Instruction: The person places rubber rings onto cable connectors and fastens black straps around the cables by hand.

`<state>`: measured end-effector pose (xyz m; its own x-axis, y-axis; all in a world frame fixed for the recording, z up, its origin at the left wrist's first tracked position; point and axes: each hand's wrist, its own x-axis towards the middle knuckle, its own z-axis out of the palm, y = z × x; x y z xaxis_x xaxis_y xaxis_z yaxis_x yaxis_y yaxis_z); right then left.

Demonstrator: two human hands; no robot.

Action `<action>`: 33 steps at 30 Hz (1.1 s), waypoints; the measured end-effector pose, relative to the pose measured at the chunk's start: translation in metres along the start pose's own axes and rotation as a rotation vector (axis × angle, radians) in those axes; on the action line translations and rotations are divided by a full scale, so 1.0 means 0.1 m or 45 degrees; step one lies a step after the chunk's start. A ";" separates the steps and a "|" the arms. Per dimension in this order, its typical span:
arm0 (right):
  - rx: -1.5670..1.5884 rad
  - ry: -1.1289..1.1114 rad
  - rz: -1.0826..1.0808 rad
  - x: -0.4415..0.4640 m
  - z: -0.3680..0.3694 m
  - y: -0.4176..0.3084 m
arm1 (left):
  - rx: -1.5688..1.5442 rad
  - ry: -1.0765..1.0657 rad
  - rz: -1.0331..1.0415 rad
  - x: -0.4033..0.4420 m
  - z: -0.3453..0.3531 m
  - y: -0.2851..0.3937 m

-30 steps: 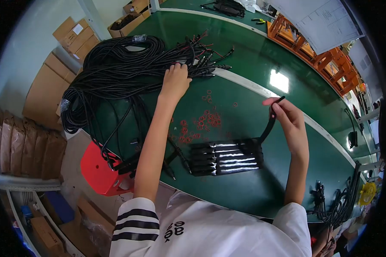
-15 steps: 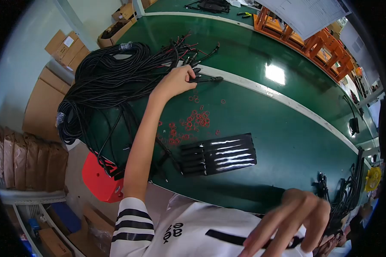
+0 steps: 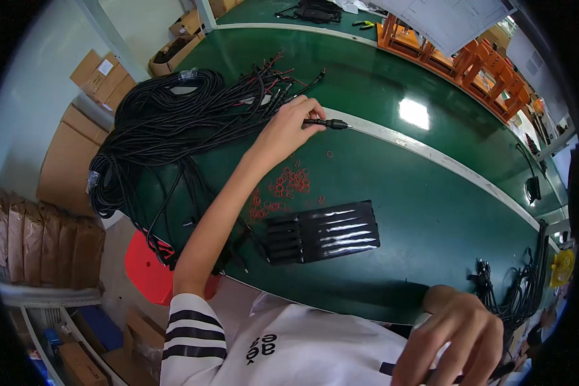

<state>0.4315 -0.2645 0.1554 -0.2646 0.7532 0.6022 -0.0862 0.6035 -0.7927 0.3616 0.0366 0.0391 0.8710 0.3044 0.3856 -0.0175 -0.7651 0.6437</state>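
Observation:
My left hand [image 3: 294, 125] reaches to the upper middle of the bench, fingers closed round a black cable connector [image 3: 336, 123] whose thin metal tip points right. Under and behind it lies a large bundle of black cables [image 3: 167, 122], with stripped red and black wire ends. Small red rings [image 3: 289, 183] are scattered below this hand. Lower down sits a row of glossy black oblong pieces [image 3: 338, 231], side by side. Close to the camera at lower right, my right hand [image 3: 457, 334] has its fingers curled downward. A dark strip shows beside and under them; whether they grip it is hidden.
A pale strip [image 3: 392, 136] crosses the green bench [image 3: 424, 212]. More black cables [image 3: 521, 289] lie at the right edge. A red stool [image 3: 149, 270] stands below left, near cardboard boxes [image 3: 71, 154]. Orange racks [image 3: 476, 71] stand at the back right.
My left hand has moved right and drawn a connector out from the cable ends. My right hand has shifted slightly right and down.

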 end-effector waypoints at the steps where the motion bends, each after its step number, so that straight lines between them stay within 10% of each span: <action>1: -0.043 0.019 -0.002 0.01 -0.01 0.00 | -0.084 -0.030 -0.017 -0.06 -0.05 0.06; 6: -0.256 0.141 -0.006 0.05 0.00 0.01 | -0.222 0.088 0.073 -0.57 -0.22 0.25; 10: -1.000 1.112 0.346 0.18 -0.05 0.28 | -0.139 0.170 0.110 -0.94 -0.37 0.51; 13: -1.318 1.192 0.270 0.38 -0.19 0.46 | -0.138 0.245 0.130 -1.10 -0.41 0.58; 25: -1.559 1.196 -0.088 0.73 -0.42 0.71 | 0.130 0.256 0.270 -1.32 -0.56 0.55; 33: -0.399 0.572 0.755 0.78 0.06 1.10 | -0.133 0.489 0.125 -1.38 -0.53 0.62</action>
<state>0.3955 -0.1407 0.1143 0.2355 0.9640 0.1233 0.2387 0.0656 -0.9689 0.2144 -0.0229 0.0609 0.6166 0.4378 0.6543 -0.1582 -0.7453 0.6477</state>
